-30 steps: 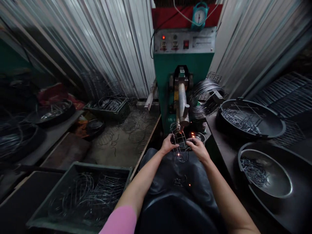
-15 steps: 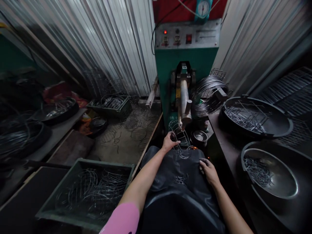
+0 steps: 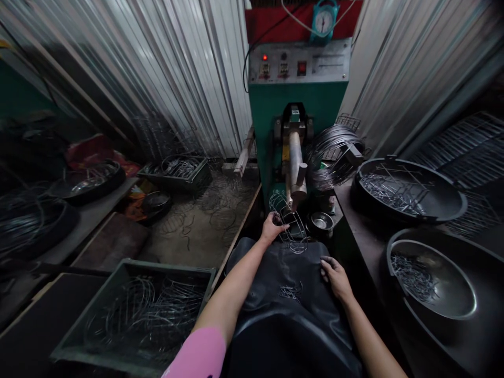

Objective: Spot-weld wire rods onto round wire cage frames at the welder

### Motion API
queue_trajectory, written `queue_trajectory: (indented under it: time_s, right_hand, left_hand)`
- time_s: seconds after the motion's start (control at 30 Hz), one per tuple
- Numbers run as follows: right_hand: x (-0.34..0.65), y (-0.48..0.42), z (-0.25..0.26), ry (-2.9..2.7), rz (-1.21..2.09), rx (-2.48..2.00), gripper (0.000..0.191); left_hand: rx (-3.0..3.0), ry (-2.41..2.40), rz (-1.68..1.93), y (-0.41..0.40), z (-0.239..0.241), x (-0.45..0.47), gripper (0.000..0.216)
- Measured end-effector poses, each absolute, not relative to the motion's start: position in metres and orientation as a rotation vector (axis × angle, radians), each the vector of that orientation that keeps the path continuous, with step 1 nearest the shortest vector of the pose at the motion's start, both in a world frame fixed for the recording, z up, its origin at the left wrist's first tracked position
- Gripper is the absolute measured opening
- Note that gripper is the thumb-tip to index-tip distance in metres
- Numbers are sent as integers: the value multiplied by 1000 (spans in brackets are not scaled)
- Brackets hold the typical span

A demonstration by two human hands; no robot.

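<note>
My left hand [image 3: 271, 229] is closed on a wire frame [image 3: 296, 233] with curved sides and several cross wires. The frame's upper part lies at the tip of the spot welder [image 3: 297, 181], under its metal arm. My right hand [image 3: 334, 273] hovers over the right side of the black apron [image 3: 260, 278] on my lap, thumb and fingers drawn together. Whatever is between those fingers is too small to make out. A little heap of short wire pieces [image 3: 290, 291] lies on the apron between my forearms.
A green crate [image 3: 132, 262] of bent wires stands at left. To the right are a black pan [image 3: 444, 202] and a metal bowl [image 3: 457, 289] holding short wires. A wire coil [image 3: 334, 152] hangs beside the welder, and a small metal bowl [image 3: 321, 221] sits below it.
The orange glow by the lower end of the wire frame is gone. My view has shifted slightly; both hands keep nearly the same pose.
</note>
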State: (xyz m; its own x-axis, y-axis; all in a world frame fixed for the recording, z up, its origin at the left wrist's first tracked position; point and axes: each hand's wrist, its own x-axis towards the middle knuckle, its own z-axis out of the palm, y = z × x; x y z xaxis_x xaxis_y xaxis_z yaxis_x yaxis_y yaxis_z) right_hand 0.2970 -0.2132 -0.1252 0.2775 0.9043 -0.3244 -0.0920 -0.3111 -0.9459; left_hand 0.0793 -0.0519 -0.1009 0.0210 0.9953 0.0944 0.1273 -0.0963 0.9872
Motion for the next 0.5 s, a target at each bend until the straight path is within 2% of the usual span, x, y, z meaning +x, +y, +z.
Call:
queue_trajectory:
  time_s: [0.5]
  right_hand:
    - [296,-217,-124,-771,1240,-1520,48]
  left_hand:
    - [1367,1134,1056,-49,-95,75,52]
